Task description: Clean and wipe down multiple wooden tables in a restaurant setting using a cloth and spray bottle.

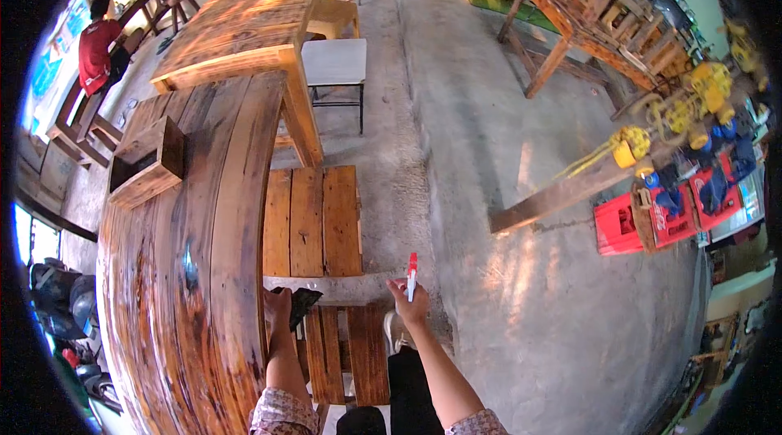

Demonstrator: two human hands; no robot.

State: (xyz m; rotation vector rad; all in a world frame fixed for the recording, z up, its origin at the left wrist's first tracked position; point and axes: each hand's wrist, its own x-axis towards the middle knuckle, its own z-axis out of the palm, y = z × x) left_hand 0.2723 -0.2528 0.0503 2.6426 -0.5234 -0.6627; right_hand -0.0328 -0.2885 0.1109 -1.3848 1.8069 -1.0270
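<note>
My left hand [279,307] is at the near right edge of a long wooden plank table [226,209], closed on a dark cloth [303,305] that hangs out to its right. My right hand [409,303] is raised over the floor, right of a slatted wooden stool [366,349], and grips a white spray bottle with a red top [412,276]. The bottle's lower part is hidden by the hand. An open wooden box [149,163] sits on the table's far left part.
A wooden plank stool [311,221] stands beside the table, with a second wooden table [238,25] beyond. Two people sit at the far left. A wooden post [562,190], red crates [672,215] and a stepped concrete floor edge [427,190] lie rightward.
</note>
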